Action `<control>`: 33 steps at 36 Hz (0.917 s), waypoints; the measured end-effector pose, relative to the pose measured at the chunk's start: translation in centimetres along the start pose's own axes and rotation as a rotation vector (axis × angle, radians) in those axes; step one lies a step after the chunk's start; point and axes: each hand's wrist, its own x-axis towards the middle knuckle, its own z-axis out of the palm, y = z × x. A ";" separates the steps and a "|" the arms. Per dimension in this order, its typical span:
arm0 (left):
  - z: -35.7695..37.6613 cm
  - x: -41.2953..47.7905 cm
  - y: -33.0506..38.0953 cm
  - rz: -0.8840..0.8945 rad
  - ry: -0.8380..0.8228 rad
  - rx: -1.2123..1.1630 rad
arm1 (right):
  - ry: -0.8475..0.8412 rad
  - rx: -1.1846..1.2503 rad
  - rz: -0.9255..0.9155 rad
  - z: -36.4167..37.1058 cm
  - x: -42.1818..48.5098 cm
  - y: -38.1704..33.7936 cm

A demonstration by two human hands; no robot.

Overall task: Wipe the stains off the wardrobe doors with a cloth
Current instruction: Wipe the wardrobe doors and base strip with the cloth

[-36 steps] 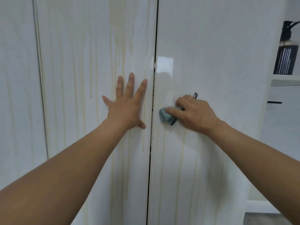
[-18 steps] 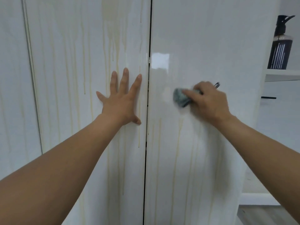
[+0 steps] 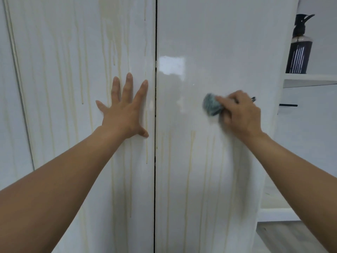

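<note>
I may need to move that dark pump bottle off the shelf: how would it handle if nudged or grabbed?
The pump bottle is tall and narrow, so a nudge near its top would probably tip it on the shelf. Its sides look smooth, so a wet grip may slip.

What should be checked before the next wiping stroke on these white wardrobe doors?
1. Bunched blue-grey cloth gripped by the right hand: ok.
2. Cloth against the glossy white right door: ok.
3. Left hand flat on the glossy white left door, bracing it: ok.
4. Right door below the cloth free of yellowish drip streaks: not ok.
5. Left door free of streaks: not ok.
6. Cloth clean enough: cannot tell, it is blurred.
</note>
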 end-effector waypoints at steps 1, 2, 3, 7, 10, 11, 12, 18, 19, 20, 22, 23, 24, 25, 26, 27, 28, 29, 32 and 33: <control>0.0 0.0 0.0 -0.002 0.000 0.001 | 0.024 0.028 0.136 -0.2 0.7 0.3; 0.0 0.0 -0.1 -0.004 -0.001 0.001 | 0.044 0.051 0.246 -0.2 1.0 0.6; 0.0 0.0 -0.1 -0.005 -0.003 0.001 | 0.059 0.060 0.316 -0.2 0.9 0.7; -0.2 -0.1 -0.1 -0.003 -0.009 0.001 | 0.046 0.007 0.154 0.7 -2.6 -0.2; -0.1 0.0 -0.1 -0.004 -0.008 0.002 | -0.059 -0.047 -0.217 0.7 -5.3 0.0; -0.1 0.0 -0.1 -0.007 -0.009 0.000 | -0.087 -0.066 -0.327 0.5 -5.4 0.4; -0.1 0.0 0.0 -0.008 -0.009 -0.002 | -0.107 -0.079 -0.389 0.2 -5.1 0.9; -0.1 -0.1 0.1 -0.009 -0.006 -0.004 | 0.062 -0.023 0.149 -1.6 -0.1 4.3; -0.2 -0.1 0.1 -0.010 -0.004 -0.002 | 0.088 0.005 0.265 -1.8 0.3 4.7; -0.2 -0.1 0.1 -0.012 -0.002 0.000 | 0.104 0.023 0.353 -1.8 0.4 4.9; -0.3 -0.2 0.2 -0.010 -0.003 0.001 | 0.104 0.023 0.374 -1.5 -0.9 4.6; -0.3 -0.2 0.2 -0.009 -0.003 0.001 | 0.080 0.012 0.306 -1.1 -2.2 4.2; -0.4 -0.2 0.2 -0.008 -0.005 -0.001 | 0.044 -0.008 0.198 -0.8 -3.9 4.0; -0.4 -0.2 0.2 -0.008 -0.007 -0.003 | -0.004 -0.034 0.066 -0.5 -5.6 3.8; -0.4 -0.2 0.2 -0.009 -0.006 -0.005 | -0.054 -0.060 -0.084 -0.4 -7.1 3.9; -0.3 -0.2 0.2 -0.011 -0.005 -0.005 | -0.109 -0.084 -0.219 -0.5 -8.0 4.1; -0.3 -0.2 0.2 -0.013 -0.006 -0.006 | -0.159 -0.103 -0.316 -0.7 -8.4 4.6; -0.3 -0.2 0.3 -0.012 -0.009 -0.008 | -0.192 -0.119 -0.362 -1.1 -8.3 5.1; -0.2 -0.2 0.5 -0.009 -0.005 -0.014 | -0.100 -0.135 -0.129 -2.1 -6.5 7.0; -0.2 -0.2 0.5 -0.009 -0.002 -0.015 | -0.039 -0.117 0.050 -2.5 -5.8 7.5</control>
